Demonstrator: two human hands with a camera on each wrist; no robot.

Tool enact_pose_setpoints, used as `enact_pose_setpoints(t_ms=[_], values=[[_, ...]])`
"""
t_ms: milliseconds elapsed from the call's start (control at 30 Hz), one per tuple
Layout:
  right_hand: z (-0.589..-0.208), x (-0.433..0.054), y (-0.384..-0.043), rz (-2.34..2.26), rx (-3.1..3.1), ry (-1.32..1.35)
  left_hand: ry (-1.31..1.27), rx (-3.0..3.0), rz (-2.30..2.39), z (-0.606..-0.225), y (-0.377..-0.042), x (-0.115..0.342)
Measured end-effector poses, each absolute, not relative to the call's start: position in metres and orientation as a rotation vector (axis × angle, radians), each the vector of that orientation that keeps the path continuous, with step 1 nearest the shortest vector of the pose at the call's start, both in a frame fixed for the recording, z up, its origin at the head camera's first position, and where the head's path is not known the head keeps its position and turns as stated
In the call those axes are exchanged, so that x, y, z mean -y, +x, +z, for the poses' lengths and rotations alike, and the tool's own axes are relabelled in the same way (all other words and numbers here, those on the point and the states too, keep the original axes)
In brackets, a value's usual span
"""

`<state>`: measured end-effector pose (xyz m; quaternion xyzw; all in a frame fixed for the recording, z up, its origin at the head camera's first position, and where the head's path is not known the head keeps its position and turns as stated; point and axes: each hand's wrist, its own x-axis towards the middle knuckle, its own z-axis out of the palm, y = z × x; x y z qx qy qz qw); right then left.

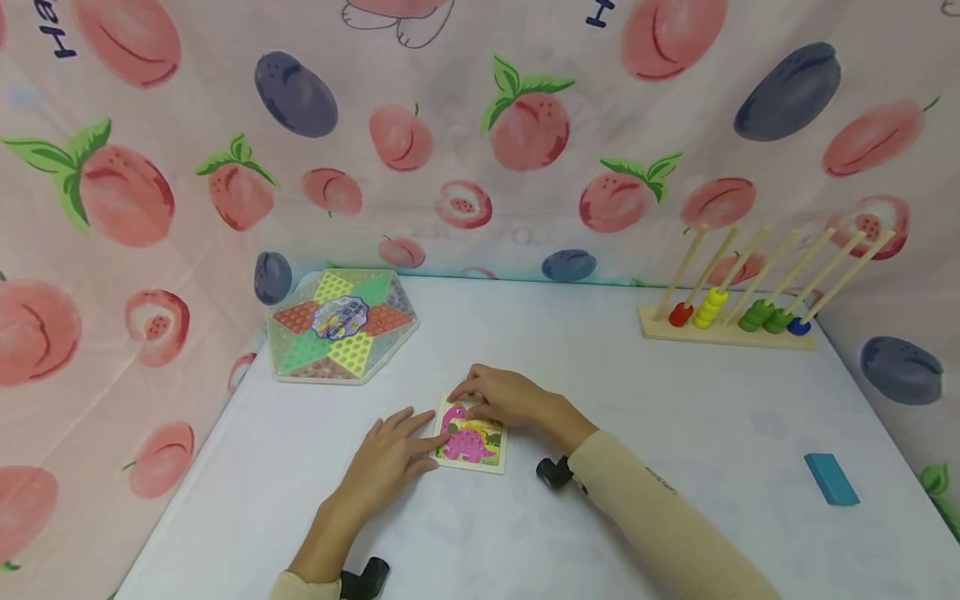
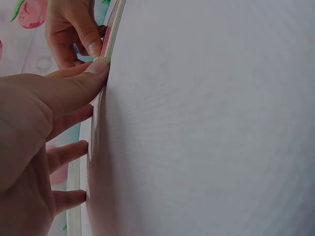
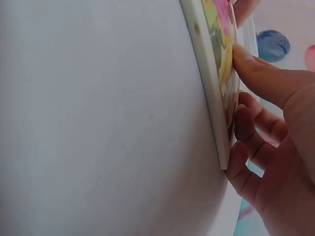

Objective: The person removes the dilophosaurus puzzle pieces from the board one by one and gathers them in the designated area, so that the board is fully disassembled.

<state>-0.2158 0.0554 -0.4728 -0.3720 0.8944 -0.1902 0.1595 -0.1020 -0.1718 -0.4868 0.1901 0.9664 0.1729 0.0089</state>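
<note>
A small square jigsaw puzzle with a pink dinosaur picture lies flat on the white table, its pale frame seen edge-on in the right wrist view. At its left side is my left hand, fingers spread and fairly straight; one fingertip reaches onto the picture, and the thumb is by the lower left corner. My right hand grips the far part of the puzzle, thumb on the picture and curled fingers at the edge. The right hand hides the picture's upper right part.
A hexagonal board-game box with coloured triangles stands at the back left. At the back right is a wooden bead rack with upright rods. A blue block lies on the right of the table. Fruit-patterned cloth hangs behind.
</note>
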Motion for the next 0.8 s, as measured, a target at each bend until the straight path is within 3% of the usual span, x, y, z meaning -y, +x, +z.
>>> enact_pose_setpoints(t_ms=[800], values=[[-0.4717,-0.0472,-0.2241,-0.668,-2.426,-0.944,0.625,-2.975,0.525,-0.4828,-0.1055,0.1713]])
